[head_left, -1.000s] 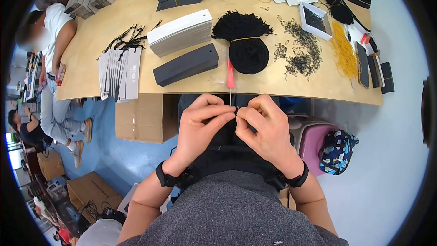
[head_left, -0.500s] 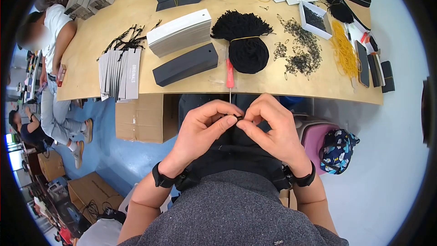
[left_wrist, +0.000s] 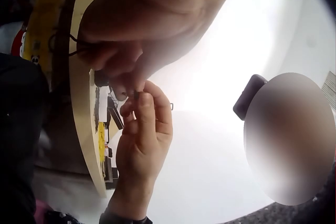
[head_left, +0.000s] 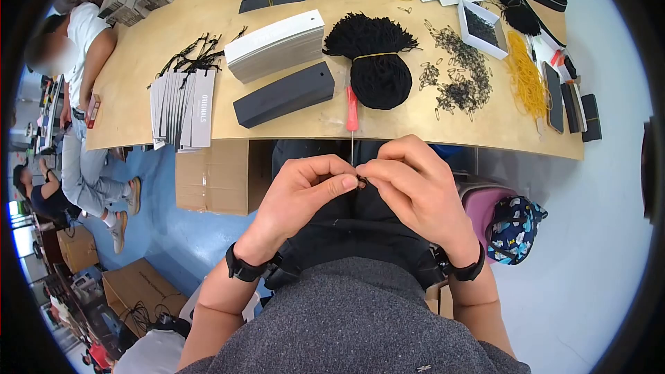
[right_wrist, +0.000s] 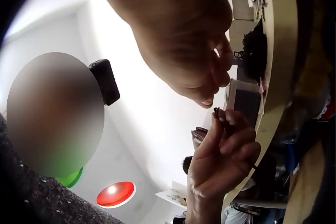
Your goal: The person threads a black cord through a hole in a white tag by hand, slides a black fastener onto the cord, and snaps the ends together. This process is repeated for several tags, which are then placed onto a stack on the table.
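Note:
Over the lap, just in front of the table edge, both hands meet fingertip to fingertip. My left hand [head_left: 301, 190] pinches a small piece of black cord [right_wrist: 216, 111] between thumb and fingers; a tiny loop of it sticks up in the right wrist view. My right hand [head_left: 419, 187] has thumb and fingertips pinched at the same dark piece, its other fingers bent. More thin cord [left_wrist: 74, 45] loops out behind the left hand in the left wrist view. Beyond the fingertips, a red-handled tool [head_left: 352, 111] lies on the table, its thin metal shaft reaching past the edge.
The table [head_left: 291, 131] holds a black cord bundle [head_left: 381, 79], loose small pins [head_left: 464, 90], a white box [head_left: 483, 31] of pins and yellow bands [head_left: 524, 76]. Left lie corded tags [head_left: 181, 109], dark card stacks [head_left: 284, 95] and white ones [head_left: 273, 45]. A cardboard box [head_left: 211, 176] stands below.
Both hands stay together before the table edge. My right hand has shifted slightly right, its fingers straightening somewhat from their earlier curl. The dark piece at the fingertips has turned a little.

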{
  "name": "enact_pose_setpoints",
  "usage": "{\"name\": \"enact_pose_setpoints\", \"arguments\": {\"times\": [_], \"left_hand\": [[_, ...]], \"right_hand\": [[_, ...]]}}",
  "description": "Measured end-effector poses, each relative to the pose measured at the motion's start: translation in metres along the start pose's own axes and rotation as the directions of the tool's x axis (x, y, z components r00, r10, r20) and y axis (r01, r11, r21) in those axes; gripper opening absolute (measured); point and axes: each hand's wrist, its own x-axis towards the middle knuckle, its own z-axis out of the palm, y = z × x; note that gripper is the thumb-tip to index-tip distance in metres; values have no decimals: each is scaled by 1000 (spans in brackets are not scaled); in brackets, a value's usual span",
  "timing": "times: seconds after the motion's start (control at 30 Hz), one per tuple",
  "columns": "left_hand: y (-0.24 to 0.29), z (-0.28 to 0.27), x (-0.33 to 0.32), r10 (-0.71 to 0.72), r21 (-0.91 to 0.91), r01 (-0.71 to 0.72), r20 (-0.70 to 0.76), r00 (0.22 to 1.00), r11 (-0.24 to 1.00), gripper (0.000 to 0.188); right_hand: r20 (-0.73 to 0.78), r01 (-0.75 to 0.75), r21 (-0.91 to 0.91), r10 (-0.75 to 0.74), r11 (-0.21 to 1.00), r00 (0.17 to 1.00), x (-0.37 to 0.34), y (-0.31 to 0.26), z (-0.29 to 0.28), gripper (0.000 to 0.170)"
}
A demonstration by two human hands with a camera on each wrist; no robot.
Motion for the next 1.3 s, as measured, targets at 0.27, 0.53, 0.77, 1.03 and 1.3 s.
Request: {"name": "enact_pose_setpoints", "arguments": {"times": [0.27, 0.53, 0.77, 1.03, 1.3], "left_hand": [[-1, -3, -1, 3, 58, -4, 9, 1000, 998, 15], [-5, 2, 1, 116, 340, -91, -54, 992, 936, 8], [-5, 14, 0, 385, 618, -217, -150, 911, 755, 3], [-13, 5, 6, 227, 262, -171, -198, 954, 950, 3], [-8, 7, 2, 225, 269, -169, -193, 955, 948, 5]], "right_hand": [[106, 134, -116, -122, 984, 987, 2, 2, -3, 22], [137, 228, -257, -198, 939, 971, 4, 5, 6, 16], [140, 156, -243, -124, 957, 982, 2, 16, 16, 17], [-54, 98, -170, -109, 980, 993, -3, 1, 12, 22], [-60, 77, -198, -90, 977, 994, -3, 5, 18, 21]]}}
